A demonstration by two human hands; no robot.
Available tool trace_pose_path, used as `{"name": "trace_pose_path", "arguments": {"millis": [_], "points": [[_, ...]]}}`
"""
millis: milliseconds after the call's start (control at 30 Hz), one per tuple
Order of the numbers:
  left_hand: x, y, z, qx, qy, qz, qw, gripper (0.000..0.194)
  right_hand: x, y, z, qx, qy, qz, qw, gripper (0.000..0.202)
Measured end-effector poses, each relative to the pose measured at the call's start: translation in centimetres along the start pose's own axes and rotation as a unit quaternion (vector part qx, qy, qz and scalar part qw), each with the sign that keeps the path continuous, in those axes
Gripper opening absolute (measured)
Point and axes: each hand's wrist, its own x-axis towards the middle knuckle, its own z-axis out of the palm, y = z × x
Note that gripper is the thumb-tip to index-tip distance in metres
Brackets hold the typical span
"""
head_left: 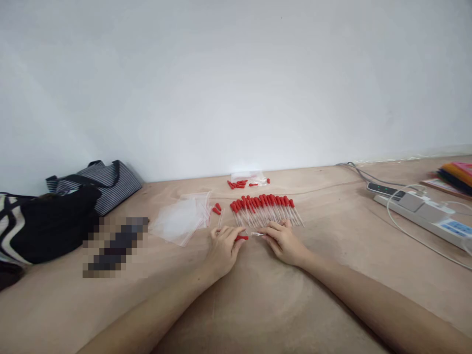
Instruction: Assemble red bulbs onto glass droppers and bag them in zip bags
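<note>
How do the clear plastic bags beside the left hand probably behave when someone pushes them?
The clear bags look thin, so they are probably floppy and light for their size. Lying loosely overlapped, they may slide apart.

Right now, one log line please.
left hand: red bulb | right hand: clear tube | bulb and tube: apart | assembled droppers: beyond hands

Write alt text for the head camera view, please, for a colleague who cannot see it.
The left hand holds a red bulb and the right hand a clear tube, a gap between them. Beyond lies a row of red-topped droppers, with clear bags to the left and a power strip at right.
</note>
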Motion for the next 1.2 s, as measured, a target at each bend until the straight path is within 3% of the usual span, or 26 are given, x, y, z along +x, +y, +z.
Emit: {"name": "trace_pose_path", "arguments": {"millis": [167,667,900,1067,1200], "points": [[0.3,0.2,0.7,-0.011,0.029,0.007,1.0,0.019,0.1,-0.2,0.2,0.019,0.005,0.001,1.0,0.023],[0.4,0.4,0.2,-0.04,0.049,0.016,0.998,0.015,0.1,-0.5,0.7,0.041,0.052,-0.006,0.998,0.022],[0.2,0.6,0.0,-0.038,0.063,0.037,0.997,0.012,0.0,-0.6,1.0,0.014,0.081,-0.053,0.995,0.029],[0.1,0.5,0.1,-0.037,0.057,0.045,0.997,0.011,0.0,-0.5,0.7,-0.063,0.095,-0.116,0.987,0.041],[0.0,0.6,0.0,-0.031,0.049,0.056,0.997,0.011,0.0,-0.7,0.5,-0.123,0.116,-0.166,0.972,0.037]]}}
